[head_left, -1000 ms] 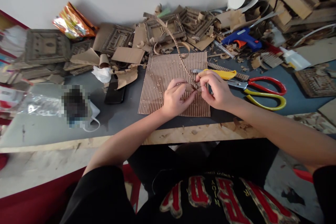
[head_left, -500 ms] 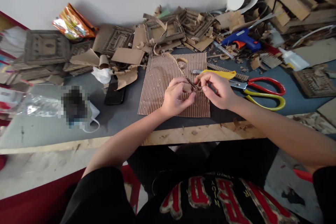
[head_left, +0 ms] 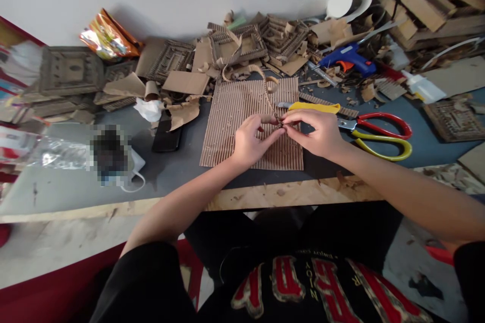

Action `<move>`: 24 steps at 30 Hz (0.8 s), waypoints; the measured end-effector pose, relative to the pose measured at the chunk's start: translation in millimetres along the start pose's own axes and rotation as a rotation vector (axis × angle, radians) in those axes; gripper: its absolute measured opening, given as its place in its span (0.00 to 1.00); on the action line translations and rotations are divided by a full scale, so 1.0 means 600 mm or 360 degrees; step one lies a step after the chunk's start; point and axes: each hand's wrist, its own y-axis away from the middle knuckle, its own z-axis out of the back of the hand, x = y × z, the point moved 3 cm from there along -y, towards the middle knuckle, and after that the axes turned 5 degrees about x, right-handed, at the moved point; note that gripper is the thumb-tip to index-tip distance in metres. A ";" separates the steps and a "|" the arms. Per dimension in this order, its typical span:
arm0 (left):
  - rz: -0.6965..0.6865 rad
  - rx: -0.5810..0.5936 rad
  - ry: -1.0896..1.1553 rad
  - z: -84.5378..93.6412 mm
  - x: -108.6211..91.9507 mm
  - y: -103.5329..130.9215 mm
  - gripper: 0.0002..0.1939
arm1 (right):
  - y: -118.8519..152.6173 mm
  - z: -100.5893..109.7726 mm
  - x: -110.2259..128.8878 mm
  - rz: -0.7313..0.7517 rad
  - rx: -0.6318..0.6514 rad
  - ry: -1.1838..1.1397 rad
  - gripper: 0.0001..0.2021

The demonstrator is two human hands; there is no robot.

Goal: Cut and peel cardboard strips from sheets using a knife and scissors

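A long, narrow corrugated cardboard strip [head_left: 268,95] curls from the back of the table down to my fingers. My left hand [head_left: 252,140] pinches its near end, thumb and forefinger closed. From the right, my right hand [head_left: 316,131] pinches the same end, its fingertips touching those of my left. The bit between the fingertips is small and dark, its shape mostly hidden. Both hands are above a ribbed cardboard sheet [head_left: 227,126]. A cardboard ring [head_left: 272,84] sits at the sheet's far edge.
Right of my hands lie a yellow-handled cutter [head_left: 316,107] and scissors [head_left: 382,133] with red and yellow handles. Behind are a blue glue gun [head_left: 348,58], cardboard frames [head_left: 237,45] and scraps. A black phone [head_left: 166,133] and white tissue [head_left: 147,109] lie left.
My right hand's fingers have straightened and come together with my left fingertips on the strip's end. The strip has shifted slightly to the right near the hands.
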 end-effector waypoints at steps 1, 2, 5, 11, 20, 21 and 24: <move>0.0032 -0.0005 0.0020 -0.002 0.003 0.001 0.11 | 0.001 0.000 0.001 0.0011 -0.0005 0.0022 0.04; 0.0066 -0.0006 0.0047 -0.004 0.006 0.003 0.11 | 0.001 0.001 0.001 0.0010 -0.0010 0.0033 0.04; 0.0125 -0.0018 0.0119 -0.007 0.009 0.006 0.09 | 0.002 0.002 -0.001 -0.0081 0.0018 -0.0011 0.04; -0.0007 -0.0041 0.0121 0.001 -0.005 0.002 0.05 | 0.001 0.000 -0.012 -0.0360 0.0114 -0.0220 0.04; -0.0070 0.0015 0.0154 0.006 -0.005 -0.003 0.03 | 0.006 -0.008 -0.026 -0.0507 0.0186 -0.0514 0.05; -0.0074 0.0024 0.0150 0.005 -0.004 -0.003 0.03 | 0.006 -0.009 -0.027 -0.0510 0.0194 -0.0528 0.05; -0.0089 0.0034 0.0175 0.005 0.000 -0.004 0.04 | 0.005 -0.009 -0.028 -0.0511 0.0202 -0.0564 0.05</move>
